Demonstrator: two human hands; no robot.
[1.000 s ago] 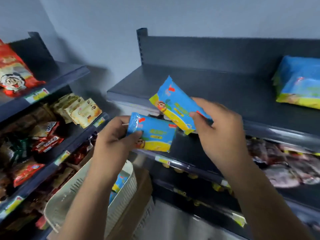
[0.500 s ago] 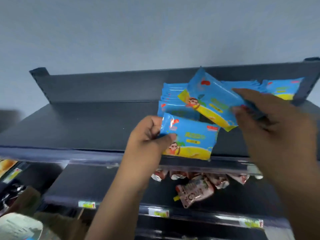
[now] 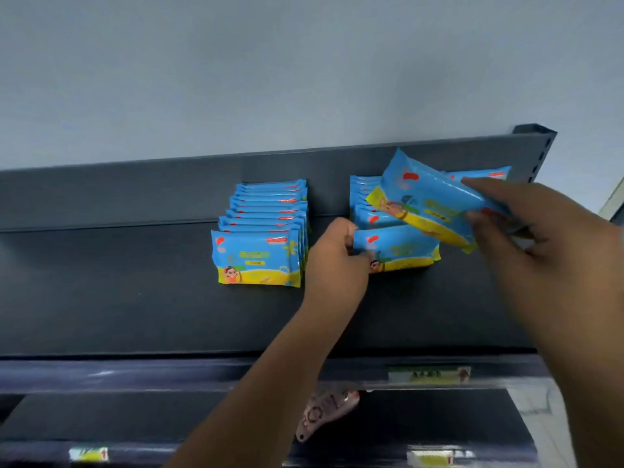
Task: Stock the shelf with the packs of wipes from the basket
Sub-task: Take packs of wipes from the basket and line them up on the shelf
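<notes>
On the dark top shelf (image 3: 135, 298) stand two rows of blue-and-yellow packs of wipes. The left row (image 3: 263, 231) stands upright, several deep. My left hand (image 3: 337, 261) grips one pack (image 3: 401, 248) by its left end, upright at the front of the right row (image 3: 363, 197). My right hand (image 3: 526, 231) holds a second pack (image 3: 429, 201), tilted in the air above and behind the first. The basket is out of view.
The shelf's back panel (image 3: 169, 190) rises behind the rows, with an upright post (image 3: 540, 146) at the right end. A price label (image 3: 429, 373) sits on the front rail. A pink pouch (image 3: 324, 413) hangs on the shelf below.
The view has swung up from the basket to the top shelf. Both hands carried their packs up; the left hand's pack now stands at the front of the right row.
</notes>
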